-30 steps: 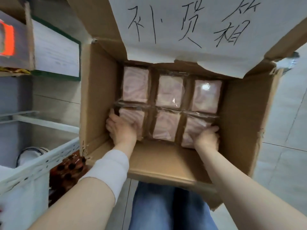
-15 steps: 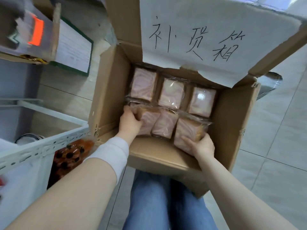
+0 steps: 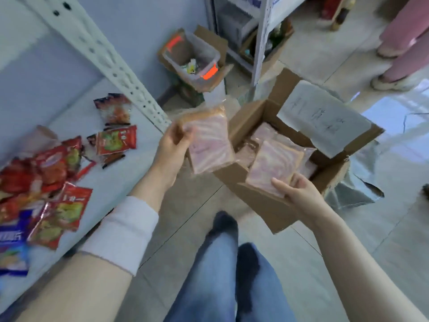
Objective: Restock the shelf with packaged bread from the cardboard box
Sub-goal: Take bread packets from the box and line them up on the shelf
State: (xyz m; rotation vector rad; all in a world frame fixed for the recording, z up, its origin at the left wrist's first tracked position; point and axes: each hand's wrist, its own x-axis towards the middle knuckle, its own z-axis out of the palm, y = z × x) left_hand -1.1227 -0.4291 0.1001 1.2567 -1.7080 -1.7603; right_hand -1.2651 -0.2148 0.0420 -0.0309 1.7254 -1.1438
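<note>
Bread in both hands, one pack each.
Our left hand (image 3: 170, 147) grips a bread pack (image 3: 210, 142) beside the shelf (image 3: 111, 182); our right hand (image 3: 299, 194) grips another pack (image 3: 271, 168) over the cardboard box (image 3: 267, 205).

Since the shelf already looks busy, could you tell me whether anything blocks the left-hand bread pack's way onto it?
Mostly clear: the left hand holds the bread pack beside the shelf edge. The slanted upright post sits alongside, and snack packets crowd the left part.

Single head view, looking steeply down, close over shelf (image 3: 111, 159) and floor (image 3: 383, 228).
</note>
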